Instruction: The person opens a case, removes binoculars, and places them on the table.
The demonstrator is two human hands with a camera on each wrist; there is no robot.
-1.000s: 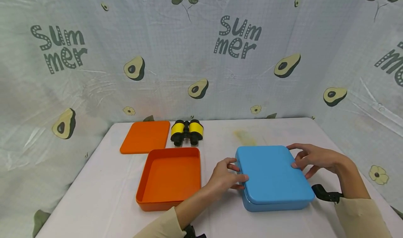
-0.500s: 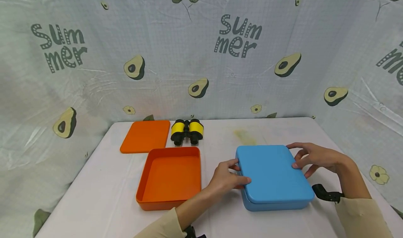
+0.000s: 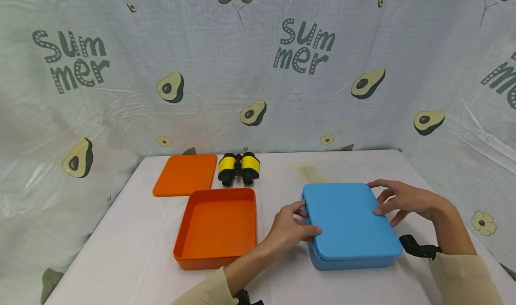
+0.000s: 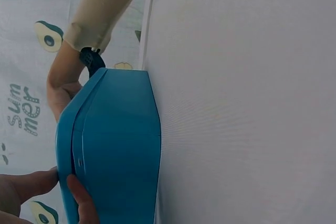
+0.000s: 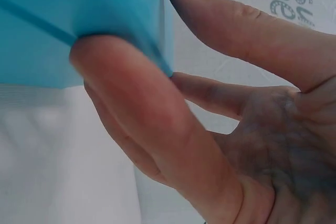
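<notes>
A square blue box with rounded corners stands on the right of the white table, its blue lid on top. My left hand grips the lid's left edge, thumb on top and fingers below the rim. On the opposite side, my right hand holds the right edge, thumb on top. In the left wrist view the lid tilts slightly, leaving a narrow wedge of gap above the box wall. Fingers press under the rim in the right wrist view. The box's inside is hidden.
An orange open tray-like box sits left of the blue one, partly behind my left forearm. Its flat orange lid lies behind it. Yellow and black binoculars stand beside that lid. A printed cloth wall closes off the back.
The far edge of the blue lid has risen slightly, and my right hand has moved up a little with it. My left thumb has slid further onto the lid's top.
</notes>
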